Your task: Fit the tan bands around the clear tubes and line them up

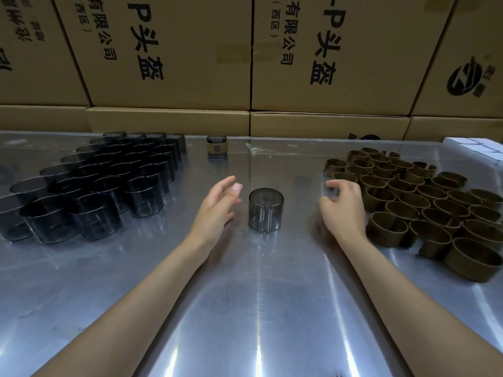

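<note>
One clear smoky tube [266, 210] stands upright alone on the metal table [245, 308], between my hands. My left hand [217, 205] hovers just left of it, fingers apart, holding nothing. My right hand [343, 206] is to its right, fingers loosely curled and empty, next to the near edge of a cluster of tan bands [424, 202]. Several bare clear tubes [95, 186] stand packed together at the left. A single tube wearing a tan band [216, 146] stands at the back centre.
Stacked cardboard boxes [245, 63] form a wall along the table's far edge. A scrap of clear plastic film [255, 149] lies near the back. White boxes [473, 148] sit at the far right corner.
</note>
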### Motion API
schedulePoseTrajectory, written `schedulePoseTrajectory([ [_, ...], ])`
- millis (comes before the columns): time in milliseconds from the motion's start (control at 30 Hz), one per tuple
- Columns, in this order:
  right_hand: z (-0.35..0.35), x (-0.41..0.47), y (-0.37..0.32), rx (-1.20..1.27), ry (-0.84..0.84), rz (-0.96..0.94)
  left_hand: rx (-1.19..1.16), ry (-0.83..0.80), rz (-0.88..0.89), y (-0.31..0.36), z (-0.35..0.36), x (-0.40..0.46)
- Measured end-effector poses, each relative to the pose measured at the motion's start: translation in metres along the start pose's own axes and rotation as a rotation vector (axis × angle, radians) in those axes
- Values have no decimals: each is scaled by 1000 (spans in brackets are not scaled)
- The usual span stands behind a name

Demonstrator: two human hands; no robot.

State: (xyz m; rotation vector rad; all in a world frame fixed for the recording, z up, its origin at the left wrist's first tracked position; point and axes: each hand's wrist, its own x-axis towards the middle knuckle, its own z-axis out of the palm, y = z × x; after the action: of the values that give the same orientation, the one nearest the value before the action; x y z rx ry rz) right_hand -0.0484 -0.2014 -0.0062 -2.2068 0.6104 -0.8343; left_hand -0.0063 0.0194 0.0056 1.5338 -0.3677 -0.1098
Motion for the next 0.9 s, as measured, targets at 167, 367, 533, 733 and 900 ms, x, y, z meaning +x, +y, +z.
schedulePoseTrajectory([
  [167,11,23,1,-236,34,40,7,9,-5,-1,1,2],
  [367,20,41,3,-490,35,70,-10,17,-10,-2,2,4],
  [533,16,37,1,-446,72,17,-7,21,-16,-2,3,4],
  [733,8,-2,-18,-154,165,-370,-5,25,-21,0,4,3],
  [900,0,-45,-50,-65,308,-688,-17,23,-1,1,4,2],
])
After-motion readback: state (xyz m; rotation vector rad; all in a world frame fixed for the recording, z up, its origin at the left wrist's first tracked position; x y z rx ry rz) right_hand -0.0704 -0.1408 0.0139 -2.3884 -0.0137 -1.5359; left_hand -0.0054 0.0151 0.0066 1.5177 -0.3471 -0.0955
